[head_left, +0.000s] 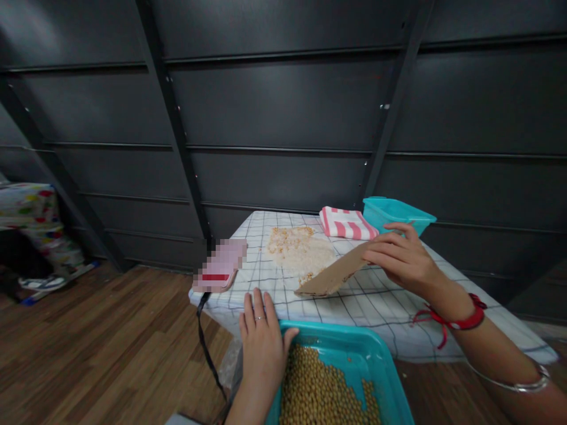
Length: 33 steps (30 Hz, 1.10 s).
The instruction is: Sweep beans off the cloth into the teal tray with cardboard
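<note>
My right hand [401,257] grips the upper end of a brown cardboard piece [330,277], whose lower edge rests on the checked tablecloth [381,301] beside a pile of pale grains [299,251]. My left hand [261,339] holds the near left rim of a teal tray [349,339], fingers on top and thumb inside. The tray holds yellowish beans [321,389] and hangs in front of the table's near edge.
A red-and-white striped cloth [348,223] and a teal tub [396,213] sit at the table's far side. A pink device [221,267] with a black strap [206,342] lies at the left corner. Dark metal wall behind, wooden floor to the left, patterned bundles [35,221] far left.
</note>
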Motion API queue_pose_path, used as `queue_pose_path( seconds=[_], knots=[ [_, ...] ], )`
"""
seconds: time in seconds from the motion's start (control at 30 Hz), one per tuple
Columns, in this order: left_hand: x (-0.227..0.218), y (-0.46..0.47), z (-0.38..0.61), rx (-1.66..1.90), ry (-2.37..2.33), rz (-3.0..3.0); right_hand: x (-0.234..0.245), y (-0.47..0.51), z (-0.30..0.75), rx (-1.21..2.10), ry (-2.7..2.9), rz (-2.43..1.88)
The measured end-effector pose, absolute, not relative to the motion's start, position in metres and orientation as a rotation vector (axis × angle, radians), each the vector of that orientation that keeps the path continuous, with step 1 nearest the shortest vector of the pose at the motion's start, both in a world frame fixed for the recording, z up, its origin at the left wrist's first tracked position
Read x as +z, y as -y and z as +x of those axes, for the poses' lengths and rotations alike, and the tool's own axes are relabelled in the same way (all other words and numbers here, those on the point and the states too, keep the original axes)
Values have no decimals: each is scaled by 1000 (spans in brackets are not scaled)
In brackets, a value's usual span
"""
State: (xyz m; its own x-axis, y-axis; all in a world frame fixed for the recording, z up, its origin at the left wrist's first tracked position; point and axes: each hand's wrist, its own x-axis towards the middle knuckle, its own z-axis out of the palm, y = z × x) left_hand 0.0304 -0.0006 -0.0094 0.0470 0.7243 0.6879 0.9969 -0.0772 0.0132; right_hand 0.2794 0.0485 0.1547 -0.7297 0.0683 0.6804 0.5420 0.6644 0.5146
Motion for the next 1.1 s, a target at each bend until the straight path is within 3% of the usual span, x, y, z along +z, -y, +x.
queue_pose_path(
  seconds=[1.1],
  knots=[
    [-4,2,35,-760,1722,-1830,157,-41,275,-1028,2243,-441]
  ],
)
